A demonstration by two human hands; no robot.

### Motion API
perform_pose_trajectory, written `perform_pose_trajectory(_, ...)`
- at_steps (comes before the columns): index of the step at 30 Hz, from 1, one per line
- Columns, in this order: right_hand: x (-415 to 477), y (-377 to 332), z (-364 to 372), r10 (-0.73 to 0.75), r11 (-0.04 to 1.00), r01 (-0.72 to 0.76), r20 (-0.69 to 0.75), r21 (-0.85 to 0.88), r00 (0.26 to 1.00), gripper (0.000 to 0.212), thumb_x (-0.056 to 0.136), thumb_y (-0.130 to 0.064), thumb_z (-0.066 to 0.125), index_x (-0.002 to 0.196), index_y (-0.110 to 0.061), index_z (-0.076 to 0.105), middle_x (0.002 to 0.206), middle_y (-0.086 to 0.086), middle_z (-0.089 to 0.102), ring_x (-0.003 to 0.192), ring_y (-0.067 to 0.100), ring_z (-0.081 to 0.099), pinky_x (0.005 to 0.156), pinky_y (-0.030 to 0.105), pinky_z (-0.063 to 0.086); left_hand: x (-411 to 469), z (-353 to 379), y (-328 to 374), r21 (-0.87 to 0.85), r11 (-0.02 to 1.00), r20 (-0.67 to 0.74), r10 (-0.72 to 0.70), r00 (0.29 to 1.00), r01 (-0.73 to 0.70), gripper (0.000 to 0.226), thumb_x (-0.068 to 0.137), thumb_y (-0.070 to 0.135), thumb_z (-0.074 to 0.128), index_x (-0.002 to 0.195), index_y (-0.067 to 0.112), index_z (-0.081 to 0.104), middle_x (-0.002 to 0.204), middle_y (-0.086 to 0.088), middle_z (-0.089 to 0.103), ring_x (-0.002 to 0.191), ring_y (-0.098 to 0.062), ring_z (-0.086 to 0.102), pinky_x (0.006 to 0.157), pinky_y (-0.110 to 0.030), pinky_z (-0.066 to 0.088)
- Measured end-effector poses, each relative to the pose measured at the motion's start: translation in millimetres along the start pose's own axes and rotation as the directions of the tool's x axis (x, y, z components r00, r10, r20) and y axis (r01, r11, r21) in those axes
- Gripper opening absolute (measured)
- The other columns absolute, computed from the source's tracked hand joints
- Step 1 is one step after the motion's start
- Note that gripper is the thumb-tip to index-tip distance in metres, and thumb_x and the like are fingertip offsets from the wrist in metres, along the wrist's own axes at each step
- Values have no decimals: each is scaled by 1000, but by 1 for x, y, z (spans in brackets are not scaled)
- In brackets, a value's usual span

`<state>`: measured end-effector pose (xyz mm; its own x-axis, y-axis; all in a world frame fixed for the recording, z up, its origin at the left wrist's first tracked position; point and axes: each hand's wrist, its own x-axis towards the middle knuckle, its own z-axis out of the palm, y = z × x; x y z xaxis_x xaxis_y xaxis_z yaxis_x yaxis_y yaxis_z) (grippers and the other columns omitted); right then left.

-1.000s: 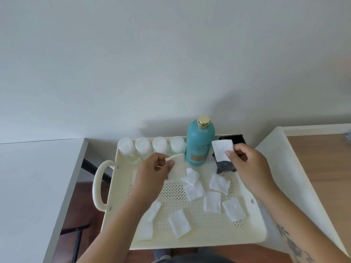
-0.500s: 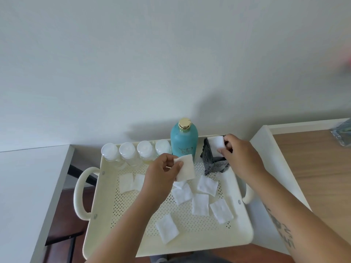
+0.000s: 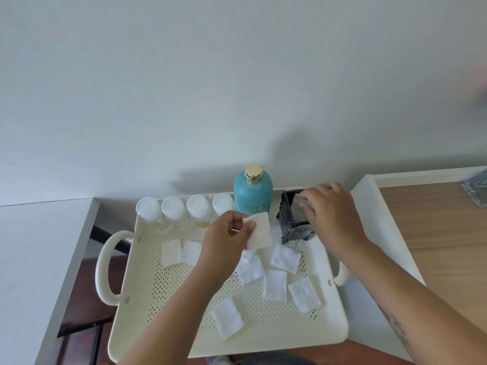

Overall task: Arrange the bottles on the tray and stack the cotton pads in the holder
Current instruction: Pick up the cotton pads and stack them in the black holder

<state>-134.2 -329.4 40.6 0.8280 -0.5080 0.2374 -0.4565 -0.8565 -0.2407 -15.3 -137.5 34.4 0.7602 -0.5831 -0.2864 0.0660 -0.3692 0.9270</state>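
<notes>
A cream perforated tray [image 3: 126, 306] holds several small clear bottles [image 3: 172, 213] in a row at its back edge and a tall teal bottle [image 3: 253, 196] with a gold cap. To the right of the teal bottle stands a black ornate holder [image 3: 291, 221]. My right hand [image 3: 332, 214] reaches into its top, fingers pushing a white cotton pad [image 3: 300, 204] down inside. My left hand [image 3: 226, 235] pinches another cotton pad [image 3: 259, 230] above the tray's middle. Several loose pads [image 3: 275, 284] lie scattered on the tray floor.
A white table [image 3: 34, 259] lies to the left, across a gap that shows dark floor. A wooden desk [image 3: 445, 241] with a white edge adjoins the tray on the right, with a clear box [image 3: 477, 191] at its far corner. A pale wall rises behind.
My right hand has carried its pad from in front of the holder to the holder's top and pressed it in. My left hand keeps its pad. The camera view shifted right.
</notes>
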Motion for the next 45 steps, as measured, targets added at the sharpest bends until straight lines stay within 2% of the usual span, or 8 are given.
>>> perform_pose_trajectory(8,29,5,0,83,961,-34,171,-275,982,21,91,-38,62,91,-20,71,96,0,56,97,27,42,74,34,28,1,4,2,-5,1000,11,3,1000,-2,6,90,26,68,85,29,67,85,0,73,81,-28,70,78,-49,60)
perform_pose_trajectory(13,32,11,-6,3,987,26,183,-156,983,10,90,-19,63,85,-27,68,86,-4,53,86,21,36,70,33,20,2,2,3,3,1000,11,4,1000,-4,4,90,27,67,86,28,66,85,0,72,82,-28,70,74,-44,58)
perform_pose_trajectory(20,48,15,-8,-32,988,85,379,-125,925,9,91,-33,61,86,-36,69,77,-12,36,87,18,33,72,34,20,2,3,6,12,1000,-1,-7,1000,7,4,90,27,68,86,26,66,88,-6,72,84,-34,69,78,-54,57)
perform_pose_trajectory(29,15,16,-6,-58,997,60,36,-54,998,12,90,-17,62,91,-23,73,85,-5,67,91,26,53,73,32,24,3,8,5,9,1000,14,-10,1000,10,8,89,30,67,83,34,66,85,2,72,80,-25,72,80,-53,58)
perform_pose_trajectory(32,2,13,-6,-91,996,86,160,40,983,25,95,-29,49,82,-22,69,87,-10,69,118,25,53,95,38,35,3,11,5,9,1000,19,-17,1000,17,6,89,31,67,84,34,66,85,3,73,80,-25,72,80,-55,58)
perform_pose_trajectory(34,-3,10,-2,-67,997,53,356,49,932,49,94,-55,31,85,-23,68,97,-11,68,144,20,28,117,42,18,3,12,6,-2,1000,19,-24,1000,24,6,89,30,67,85,34,67,85,3,73,80,-25,72,79,-55,58)
perform_pose_trajectory(40,-7,7,7,-45,999,53,411,-9,910,87,82,-81,-1,88,-29,69,112,-12,68,150,11,-2,118,41,-17,5,15,9,-19,1000,19,-20,1000,21,0,90,27,67,90,27,67,87,1,73,81,-24,72,78,-50,60)
perform_pose_trajectory(45,-9,5,7,-28,998,50,376,-49,926,80,86,-77,4,89,-28,67,106,-13,67,151,16,6,119,47,-13,5,17,11,-58,998,15,-32,999,33,2,90,23,68,93,22,68,90,-3,74,82,-25,72,76,-43,62)
